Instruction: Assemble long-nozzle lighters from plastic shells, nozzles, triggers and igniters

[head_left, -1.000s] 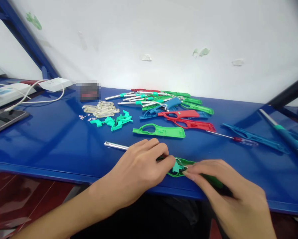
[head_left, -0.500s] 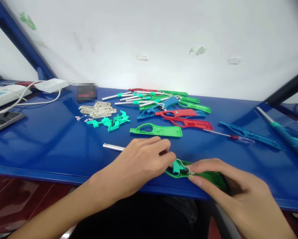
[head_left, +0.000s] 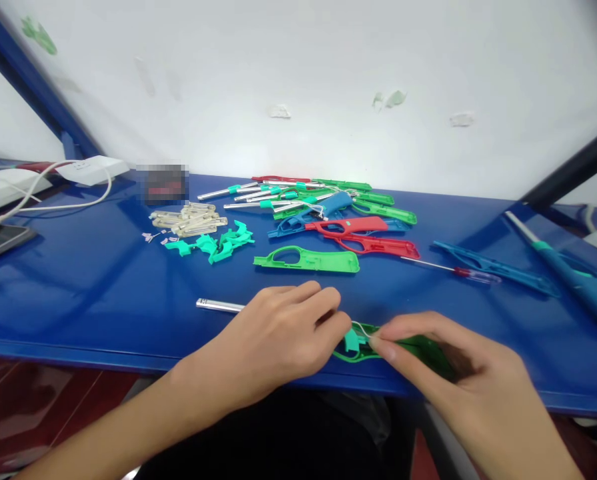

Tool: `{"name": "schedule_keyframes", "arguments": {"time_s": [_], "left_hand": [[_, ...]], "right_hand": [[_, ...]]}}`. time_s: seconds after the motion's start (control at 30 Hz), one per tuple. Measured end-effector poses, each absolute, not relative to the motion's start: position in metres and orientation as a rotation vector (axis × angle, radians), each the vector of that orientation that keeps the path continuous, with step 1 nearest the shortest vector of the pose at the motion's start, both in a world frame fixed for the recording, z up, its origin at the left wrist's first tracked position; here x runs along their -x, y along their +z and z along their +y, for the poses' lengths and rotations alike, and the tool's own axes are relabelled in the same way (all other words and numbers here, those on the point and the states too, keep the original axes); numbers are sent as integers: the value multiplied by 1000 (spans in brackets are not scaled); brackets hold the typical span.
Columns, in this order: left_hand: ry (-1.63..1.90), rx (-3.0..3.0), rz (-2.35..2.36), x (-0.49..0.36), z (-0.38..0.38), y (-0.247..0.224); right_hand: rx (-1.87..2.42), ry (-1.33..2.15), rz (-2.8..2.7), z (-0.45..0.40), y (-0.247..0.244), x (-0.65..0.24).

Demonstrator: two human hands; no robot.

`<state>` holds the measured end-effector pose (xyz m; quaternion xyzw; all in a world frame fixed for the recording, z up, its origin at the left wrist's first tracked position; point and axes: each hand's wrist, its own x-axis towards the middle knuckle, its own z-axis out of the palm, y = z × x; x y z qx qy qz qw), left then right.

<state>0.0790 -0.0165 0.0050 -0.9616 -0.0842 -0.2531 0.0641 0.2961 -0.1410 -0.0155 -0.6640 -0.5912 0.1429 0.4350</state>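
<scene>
On the blue table's front part lies an opened green lighter shell point(head_left: 423, 352), with a metal lighter tube point(head_left: 218, 305) sticking out to the left. My left hand point(head_left: 288, 330) is closed over the tube's inner end and the shell's front, holding the lighter down. A turquoise trigger point(head_left: 351, 341) shows in the shell just beside its fingertips. Thumb and forefinger of my right hand point(head_left: 448, 360) pinch together over the shell's middle, where a thin white wire point(head_left: 362, 328) runs to them. The fingertips hide what else they hold.
Behind my hands lies a bright green half shell point(head_left: 323, 261). Farther back are turquoise triggers point(head_left: 218, 245), clear fuel tanks point(head_left: 193, 220) and a pile of lighter parts point(head_left: 348, 227). A screwdriver point(head_left: 478, 275) and blue lighter point(head_left: 573, 273) lie right; a phone point(head_left: 3, 241) lies left.
My right fingertips have shifted slightly left, covering a small part that showed between them before. My left hand stays over the lighter. The whole view has moved a little.
</scene>
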Motion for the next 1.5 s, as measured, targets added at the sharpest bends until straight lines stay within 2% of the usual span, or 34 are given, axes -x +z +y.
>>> {"name": "schedule_keyframes", "arguments": {"time_s": [0.33,0.93,1.23,1.5], "left_hand": [[-832,2862,-246,-80,-16,2],[-840,2851,-269,-79,-19,0],[-853,2923,-257,-78,-19,1],[-862,2952,-242,-80,-18,-1]], "right_hand": [[1668,443,-1363,-138,-10,-290],[1658,448,-1336,-137,-13,-291],[1617,345,-1258,-136,-14,-283],[1612,414,-1186,-138,-13,-287]]}}
